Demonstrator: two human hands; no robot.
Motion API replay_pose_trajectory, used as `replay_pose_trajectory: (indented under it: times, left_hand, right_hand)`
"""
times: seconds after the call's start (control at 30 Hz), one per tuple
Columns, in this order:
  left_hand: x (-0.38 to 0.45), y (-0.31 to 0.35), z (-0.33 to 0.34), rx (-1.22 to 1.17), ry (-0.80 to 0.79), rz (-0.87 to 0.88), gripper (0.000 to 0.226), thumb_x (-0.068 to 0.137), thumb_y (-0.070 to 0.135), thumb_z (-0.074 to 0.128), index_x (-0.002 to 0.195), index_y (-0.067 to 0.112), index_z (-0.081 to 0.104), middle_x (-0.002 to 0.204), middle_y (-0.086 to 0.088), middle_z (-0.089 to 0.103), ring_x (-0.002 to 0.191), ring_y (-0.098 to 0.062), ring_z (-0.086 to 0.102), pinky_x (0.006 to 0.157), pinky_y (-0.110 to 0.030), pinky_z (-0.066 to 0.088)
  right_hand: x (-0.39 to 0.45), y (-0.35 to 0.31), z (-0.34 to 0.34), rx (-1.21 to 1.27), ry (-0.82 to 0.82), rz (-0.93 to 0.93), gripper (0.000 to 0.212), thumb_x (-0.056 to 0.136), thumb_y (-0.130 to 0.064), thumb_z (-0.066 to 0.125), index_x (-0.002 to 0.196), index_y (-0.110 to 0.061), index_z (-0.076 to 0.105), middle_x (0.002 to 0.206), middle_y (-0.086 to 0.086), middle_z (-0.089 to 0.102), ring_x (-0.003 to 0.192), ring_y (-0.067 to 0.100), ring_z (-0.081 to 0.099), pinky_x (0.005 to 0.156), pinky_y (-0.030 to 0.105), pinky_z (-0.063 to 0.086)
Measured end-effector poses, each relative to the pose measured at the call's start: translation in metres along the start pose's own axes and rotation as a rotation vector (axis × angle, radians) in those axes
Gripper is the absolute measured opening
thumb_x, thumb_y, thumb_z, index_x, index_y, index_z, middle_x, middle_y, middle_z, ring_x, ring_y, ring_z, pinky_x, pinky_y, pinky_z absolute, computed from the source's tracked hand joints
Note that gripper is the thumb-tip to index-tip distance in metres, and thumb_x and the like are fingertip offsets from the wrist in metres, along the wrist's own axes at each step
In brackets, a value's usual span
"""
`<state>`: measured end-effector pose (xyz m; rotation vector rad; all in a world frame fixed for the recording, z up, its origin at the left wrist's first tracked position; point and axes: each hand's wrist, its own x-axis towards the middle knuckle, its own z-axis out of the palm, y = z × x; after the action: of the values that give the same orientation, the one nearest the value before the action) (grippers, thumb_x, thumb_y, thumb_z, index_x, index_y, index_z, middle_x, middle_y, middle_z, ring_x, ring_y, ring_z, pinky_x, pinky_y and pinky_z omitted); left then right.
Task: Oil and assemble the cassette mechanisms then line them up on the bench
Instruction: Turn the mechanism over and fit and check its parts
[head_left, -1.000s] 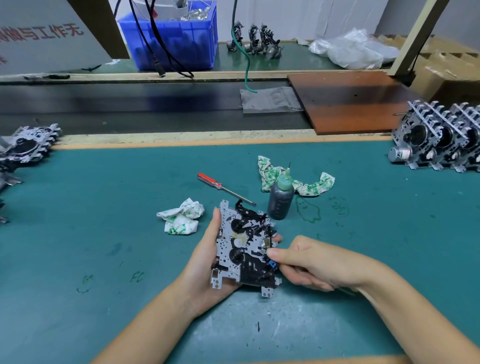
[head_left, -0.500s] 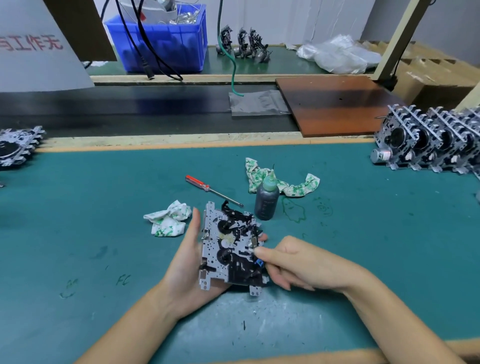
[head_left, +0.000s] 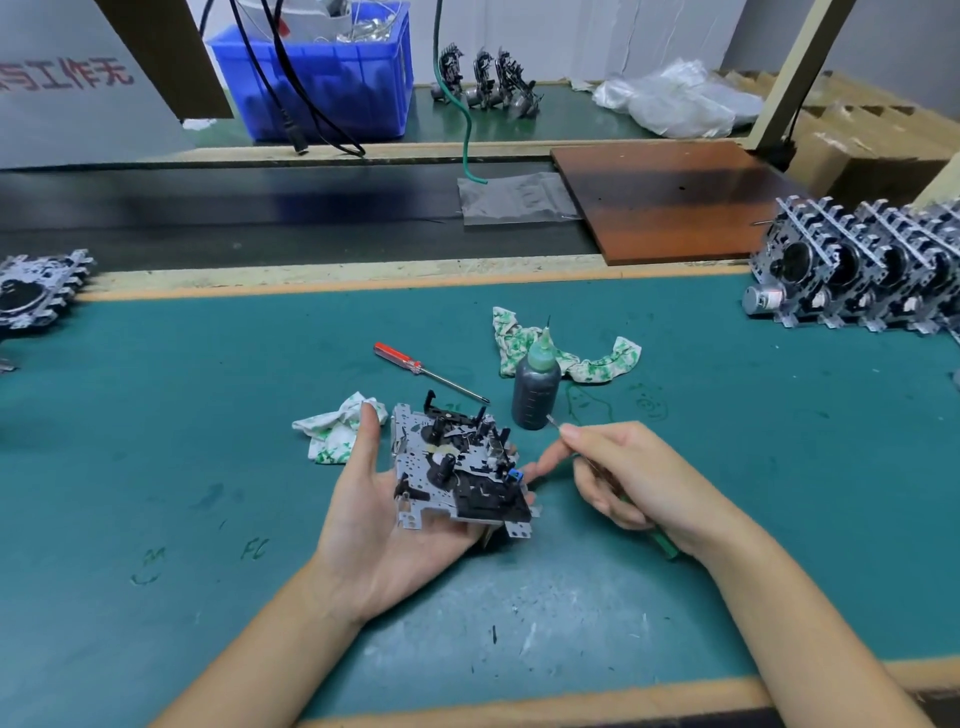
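The teal-matted worktop (head_left: 156, 467) is taken up, at its far right edge, by a row of finished grey metal cassette mechanisms (head_left: 857, 275) stood upright side by side, well apart from the dark oil bottle with a green nozzle (head_left: 536, 387) that stands near the worktop's middle. Just in front and to the left of that bottle, a flat grey-and-black cassette mechanism with a small blue part (head_left: 457, 467) is cradled on the palm of the left hand (head_left: 384, 509), whose fingers are curled up around its edges. To the right of the bottle's base, the right hand (head_left: 634, 478) is closed around a thin metal-tipped tool with a green handle (head_left: 662, 543), its tip raised just beside the bottle and clear of the mechanism. Behind the bottle a crumpled green-patterned white rag (head_left: 571, 353) is draped; to its left a red-handled screwdriver (head_left: 415, 366) is laid, and a second crumpled rag (head_left: 332, 431) beyond that. The oiling step is judged to be in hand. For the next move, the tool tip would need to be loaded with oil or carried back to the mechanism's pivots, the mechanism being held level meanwhile.
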<state>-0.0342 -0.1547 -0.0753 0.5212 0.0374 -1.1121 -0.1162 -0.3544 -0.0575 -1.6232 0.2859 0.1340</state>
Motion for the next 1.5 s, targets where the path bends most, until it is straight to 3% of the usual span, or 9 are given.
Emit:
replay_pose_trajectory:
  times: [0.27,0.43,0.57,0.7,0.77,0.9,1.13,1.27,1.5]
  left_hand:
    - [0.002,0.0,-0.004,0.109,0.084,0.036,0.091,0.078,0.076,0.039,0.124,0.0,0.059,0.135,-0.025,0.051,0.124,-0.045,0.049,0.102,-0.055,0.041]
    - [0.004,0.001,-0.002,0.135,0.135,0.007,0.08,0.087,0.068,0.032,0.114,0.001,0.067,0.126,-0.026,0.058,0.114,-0.039,0.059,0.097,-0.051,0.047]
    - [0.003,0.002,-0.001,0.129,0.117,0.0,0.075,0.086,0.064,0.037,0.114,0.001,0.067,0.126,-0.025,0.058,0.113,-0.039,0.059,0.094,-0.051,0.049]
    - [0.001,0.003,0.0,0.113,0.117,-0.028,0.075,0.086,0.062,0.04,0.119,-0.001,0.064,0.131,-0.027,0.054,0.118,-0.042,0.055,0.101,-0.052,0.043]
    - [0.001,0.004,0.0,0.095,0.104,-0.043,0.075,0.087,0.061,0.041,0.121,-0.003,0.061,0.132,-0.029,0.051,0.121,-0.043,0.052,0.103,-0.053,0.04]
    - [0.0,0.007,-0.001,0.092,0.092,-0.041,0.072,0.086,0.057,0.044,0.124,-0.003,0.058,0.134,-0.03,0.05,0.123,-0.044,0.05,0.103,-0.053,0.039]
    - [-0.001,0.007,-0.001,0.072,0.077,-0.066,0.073,0.089,0.058,0.04,0.125,-0.004,0.058,0.135,-0.029,0.048,0.124,-0.044,0.048,0.108,-0.053,0.035]
    - [-0.001,0.007,-0.003,0.067,0.058,-0.072,0.073,0.09,0.058,0.04,0.126,-0.004,0.056,0.136,-0.029,0.048,0.125,-0.043,0.048,0.107,-0.054,0.033]
    - [0.0,0.007,-0.005,0.063,0.035,-0.068,0.072,0.088,0.056,0.043,0.127,-0.003,0.055,0.136,-0.029,0.047,0.125,-0.044,0.048,0.107,-0.055,0.033]
  right_hand:
    - [-0.001,0.006,0.001,-1.012,0.657,-0.126,0.029,0.09,-0.047,0.048,0.084,-0.028,0.07,0.067,-0.01,0.055,0.078,0.015,0.054,0.064,0.03,0.038]
    - [0.011,0.001,0.011,-0.752,0.517,-0.282,0.052,0.081,-0.044,0.067,0.128,-0.027,0.051,0.116,-0.012,0.053,0.111,0.008,0.044,0.084,0.023,0.033]
    - [0.029,-0.009,0.023,-0.573,0.449,-0.201,0.058,0.08,-0.03,0.073,0.131,-0.026,0.044,0.123,-0.011,0.052,0.115,0.011,0.049,0.094,0.029,0.038]
    - [0.039,-0.016,0.033,-0.188,0.404,-0.139,0.026,0.086,-0.015,0.067,0.109,-0.019,0.054,0.107,0.0,0.064,0.091,0.024,0.061,0.092,0.051,0.047]
    - [0.035,-0.015,0.031,-0.107,0.452,-0.236,0.029,0.091,-0.017,0.061,0.119,-0.021,0.054,0.104,-0.002,0.065,0.088,0.016,0.059,0.089,0.041,0.05]
    - [0.012,-0.014,0.015,0.124,0.463,-0.338,0.023,0.091,-0.028,0.054,0.111,-0.037,0.052,0.067,-0.005,0.056,0.051,0.012,0.049,0.041,0.023,0.038]
    - [0.0,-0.021,0.013,0.375,0.363,-0.259,0.028,0.069,-0.023,0.068,0.094,-0.021,0.057,0.073,0.012,0.069,0.043,0.014,0.047,0.038,0.019,0.039]
    - [-0.001,-0.02,0.011,0.553,0.393,-0.227,0.008,0.066,-0.027,0.067,0.072,-0.023,0.065,0.059,0.0,0.055,0.04,0.006,0.032,0.033,0.013,0.021]
    - [0.001,-0.021,0.009,0.827,0.443,-0.191,0.017,0.065,-0.021,0.067,0.079,-0.017,0.057,0.058,-0.007,0.05,0.038,0.001,0.027,0.031,0.011,0.018]
